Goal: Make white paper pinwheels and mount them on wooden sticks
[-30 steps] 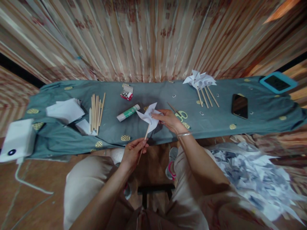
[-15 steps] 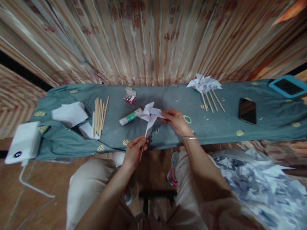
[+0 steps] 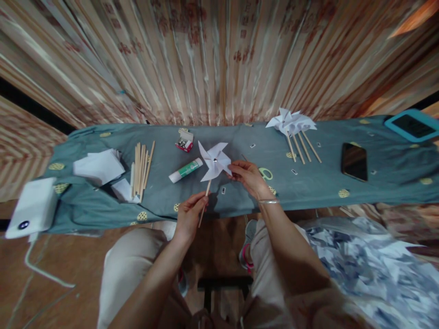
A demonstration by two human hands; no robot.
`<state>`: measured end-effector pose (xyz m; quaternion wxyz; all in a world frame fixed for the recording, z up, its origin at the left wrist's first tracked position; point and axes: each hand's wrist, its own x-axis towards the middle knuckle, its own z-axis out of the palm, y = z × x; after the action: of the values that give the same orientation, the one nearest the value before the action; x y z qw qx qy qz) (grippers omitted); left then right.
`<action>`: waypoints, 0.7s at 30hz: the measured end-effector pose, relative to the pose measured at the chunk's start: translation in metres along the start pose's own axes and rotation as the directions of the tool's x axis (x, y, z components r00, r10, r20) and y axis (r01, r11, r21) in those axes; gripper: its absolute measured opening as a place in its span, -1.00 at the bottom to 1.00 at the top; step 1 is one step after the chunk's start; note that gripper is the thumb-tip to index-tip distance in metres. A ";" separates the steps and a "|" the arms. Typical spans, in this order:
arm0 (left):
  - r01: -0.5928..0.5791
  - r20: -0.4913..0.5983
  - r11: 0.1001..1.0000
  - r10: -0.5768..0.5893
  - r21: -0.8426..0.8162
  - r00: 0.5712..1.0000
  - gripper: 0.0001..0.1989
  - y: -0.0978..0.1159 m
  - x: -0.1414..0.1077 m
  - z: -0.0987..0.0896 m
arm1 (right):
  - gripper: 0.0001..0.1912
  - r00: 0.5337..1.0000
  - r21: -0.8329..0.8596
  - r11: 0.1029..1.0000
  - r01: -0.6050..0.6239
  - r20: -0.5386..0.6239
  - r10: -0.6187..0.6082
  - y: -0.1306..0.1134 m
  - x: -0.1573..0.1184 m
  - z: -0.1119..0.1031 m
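Hands apart: the left hand grips the wooden stick of a white paper pinwheel over the surface; the right hand pinches its right blade, best held lightly against creasing.

A slim silver bracelet circles the right wrist; I see loose, pale beige trousers and a grey shoe with bright pink trim.
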<state>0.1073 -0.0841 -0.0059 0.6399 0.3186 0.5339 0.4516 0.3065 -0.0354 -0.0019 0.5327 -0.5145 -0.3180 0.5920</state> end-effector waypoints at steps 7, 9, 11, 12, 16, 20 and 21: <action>-0.005 -0.020 1.000 0.005 0.000 1.000 -0.59 -0.001 0.004 -0.002 | -0.60 1.000 0.015 1.000 -0.020 0.016 0.019 -0.001 -0.005 0.007; 0.004 -0.031 1.000 -0.005 -0.019 1.000 -0.56 -0.001 0.004 -0.002 | -0.60 0.998 0.024 0.999 -0.043 0.036 0.043 -0.001 -0.007 0.009; 0.013 -0.038 0.999 -0.014 -0.032 0.999 -0.53 -0.001 0.004 -0.001 | -0.60 0.997 0.036 0.998 -0.058 0.060 0.056 -0.001 -0.008 0.012; 0.016 -0.041 0.999 -0.018 -0.035 0.999 -0.53 -0.001 0.004 -0.001 | -0.60 0.995 0.042 0.997 -0.063 0.073 0.060 -0.001 -0.008 0.013; 0.024 -0.042 0.999 -0.025 -0.038 0.999 -0.52 -0.001 0.004 -0.001 | -0.61 0.991 0.036 0.997 -0.071 0.118 0.066 0.002 -0.008 0.016; 0.010 -0.032 1.000 -0.010 -0.020 0.999 -0.51 -0.003 0.005 -0.002 | -0.62 0.979 0.015 0.996 -0.093 0.184 0.088 0.006 -0.008 0.017; 0.006 -0.029 1.000 -0.007 -0.016 1.000 -0.51 -0.004 0.005 -0.003 | -0.62 0.976 0.016 0.995 -0.100 0.196 0.095 0.006 -0.009 0.018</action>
<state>0.1059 -0.0812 -0.0123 0.6362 0.3052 0.5404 0.4583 0.2870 -0.0419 -0.0003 0.4760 -0.4621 -0.3351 0.6690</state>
